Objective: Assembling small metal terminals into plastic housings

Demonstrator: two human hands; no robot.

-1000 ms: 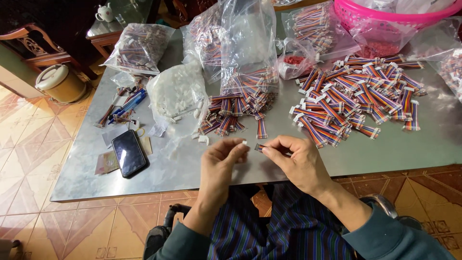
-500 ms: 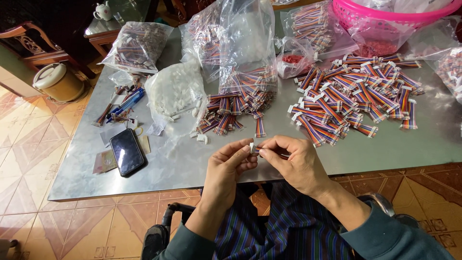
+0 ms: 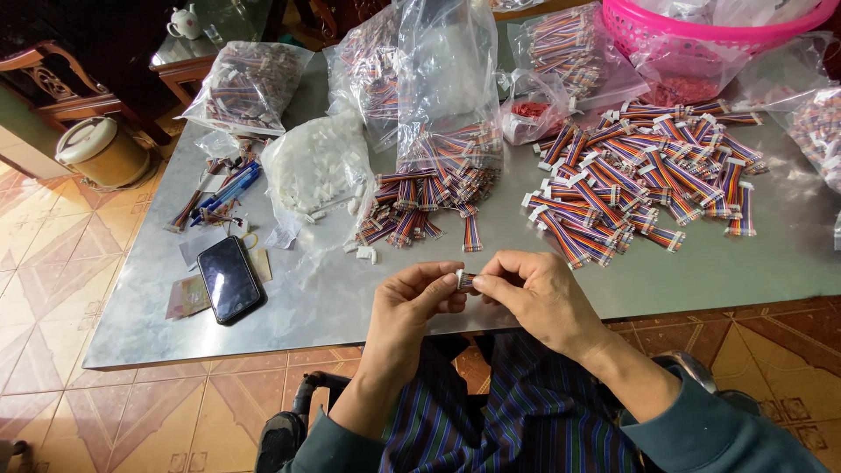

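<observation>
My left hand (image 3: 410, 302) and my right hand (image 3: 534, 298) meet over the near edge of the grey metal table (image 3: 350, 298). Between their fingertips they pinch one short multicoloured ribbon cable with a white connector (image 3: 465, 281). The right hand covers most of the cable. Just beyond the hands lies a loose heap of the same cables (image 3: 420, 206), spilling from a clear bag. A larger pile of cables (image 3: 644, 180) is spread to the right.
A black phone (image 3: 229, 278) lies at the left beside blue pens (image 3: 226, 188). A clear bag of white connectors (image 3: 317, 166) and more cable bags (image 3: 248, 83) stand behind. A pink basket (image 3: 701, 26) sits at the far right. A tiled floor surrounds the table.
Both hands have drawn closer together, and their fingertips now close on the one cable piece. The view has shifted slightly.
</observation>
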